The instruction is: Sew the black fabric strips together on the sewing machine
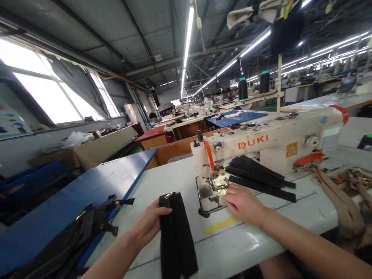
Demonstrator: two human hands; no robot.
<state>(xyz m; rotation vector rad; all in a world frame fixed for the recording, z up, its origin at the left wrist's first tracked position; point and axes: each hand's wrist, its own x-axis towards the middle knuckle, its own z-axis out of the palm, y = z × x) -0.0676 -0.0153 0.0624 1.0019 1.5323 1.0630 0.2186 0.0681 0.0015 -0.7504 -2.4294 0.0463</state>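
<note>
A pale worktop (180,174) fills the near ground, with a blue surface (116,174) running along its left. The sewing machine (279,143), marked DUKI, stands on the worktop, its head toward the middle. A pile of dark zippered pieces (84,232) lies at lower left, mostly on the blue surface. The black band (184,236), in two lengths side by side, is on the near side of the worktop, left of the machine's head. A fan of black strips (252,172) lies under the machine's arm.

The left hand (154,221) has its grip closed on the band near its upper end, thumb on top. The right hand (244,201) is partly curled just beside the presser foot (222,186); whether its grip has hold of anything, I cannot tell.

The step in hand looks like preparing pieces at the machine, apparently between seams. Feeding the band would call for bringing its upper end square to the foot, fingers clear of the needle, and keeping the small metal fitting (168,195) at that end out of the stitch line.
</note>
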